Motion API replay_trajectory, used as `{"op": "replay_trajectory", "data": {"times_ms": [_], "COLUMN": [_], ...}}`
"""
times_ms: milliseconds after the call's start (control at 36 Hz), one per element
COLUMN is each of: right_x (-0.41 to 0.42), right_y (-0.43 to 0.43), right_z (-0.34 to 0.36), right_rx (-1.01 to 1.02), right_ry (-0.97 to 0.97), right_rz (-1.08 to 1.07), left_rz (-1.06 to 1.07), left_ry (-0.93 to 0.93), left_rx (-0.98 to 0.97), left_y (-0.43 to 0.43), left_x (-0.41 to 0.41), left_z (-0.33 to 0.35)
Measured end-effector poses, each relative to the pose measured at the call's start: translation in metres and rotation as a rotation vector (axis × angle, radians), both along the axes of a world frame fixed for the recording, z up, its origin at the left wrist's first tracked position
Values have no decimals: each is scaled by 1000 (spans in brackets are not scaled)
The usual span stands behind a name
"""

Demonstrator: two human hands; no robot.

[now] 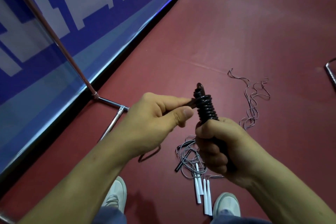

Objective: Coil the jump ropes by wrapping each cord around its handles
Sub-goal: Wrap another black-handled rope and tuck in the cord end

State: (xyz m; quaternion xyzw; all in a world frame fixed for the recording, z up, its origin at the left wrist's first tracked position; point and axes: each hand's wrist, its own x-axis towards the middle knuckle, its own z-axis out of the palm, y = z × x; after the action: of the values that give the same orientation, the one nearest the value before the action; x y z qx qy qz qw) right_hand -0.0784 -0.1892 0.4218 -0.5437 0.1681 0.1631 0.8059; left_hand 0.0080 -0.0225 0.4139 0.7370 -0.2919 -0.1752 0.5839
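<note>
held jump rope [206, 109]: glossy black
floor [236, 32]: dark red, plain
banner [54, 14]: blue, white block lettering
handles on floor [205, 198]: white
loose cords [189, 158]: grey
far cord [251, 107]: I read it as pinkish-grey; thin, hard to tell
shoes [116, 194]: off-white
frame [109, 102]: chrome silver

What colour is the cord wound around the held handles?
Glossy black; the cord, coiled round the handles, shows best in the head view.

I see a chrome stand [109, 102], blue lettered banner [54, 5] behind it, red floor [236, 32] beneath it, white shoes [116, 194] nearer than it
</note>
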Motion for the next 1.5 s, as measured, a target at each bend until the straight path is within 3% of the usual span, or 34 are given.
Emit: {"op": "replay_trajectory", "data": {"times_ms": [83, 167, 333, 417, 556, 722, 833, 889, 972, 1056, 1139, 1306, 1500], "right_x": [4, 6, 5, 1, -6, -5, -4, -4, -1, 3, 1, -8, -5], "right_y": [3, 4, 1, -2, -7, -8, -4, -2, -2, -1, 7, 15, 8], "right_z": [-4, -8, -8, -1, 6, -3, -10, -11, -5, -4, -9, -15, -12], "right_rx": [-121, -220, -269, -144, 192, 685, 825, 742, 331, -186, -455, -618, -613], "right_ry": [-1, 11, -18, -56, -47, 13, 57, 66, 84, -82, -270, -493, -506], "right_rz": [-57, -100, -99, -9, 189, 500, 524, 458, 266, 17, -127, -177, -220], "left_rz": [70, 85, 57, 12, -138, -350, -386, -320, -192, -31, 77, 65, -44], "left_ry": [-268, -396, -234, -57, 393, 510, 575, 559, 536, 472, 382, 470, 465], "left_rx": [121, 169, 140, 16, -290, -382, -391, -369, -341, -258, -147, -180, -177], "left_y": [-4, -7, -5, -4, -4, -8, -8, -9, -8, -6, -10, -13, -6], "left_x": [-5, -8, -9, -5, -3, -6, -7, -5, 0, 2, 1, 2, 1], "left_z": [-2, -5, -6, -5, 0, 3, 0, -4, -6, -10, -15, -14, -12]}}
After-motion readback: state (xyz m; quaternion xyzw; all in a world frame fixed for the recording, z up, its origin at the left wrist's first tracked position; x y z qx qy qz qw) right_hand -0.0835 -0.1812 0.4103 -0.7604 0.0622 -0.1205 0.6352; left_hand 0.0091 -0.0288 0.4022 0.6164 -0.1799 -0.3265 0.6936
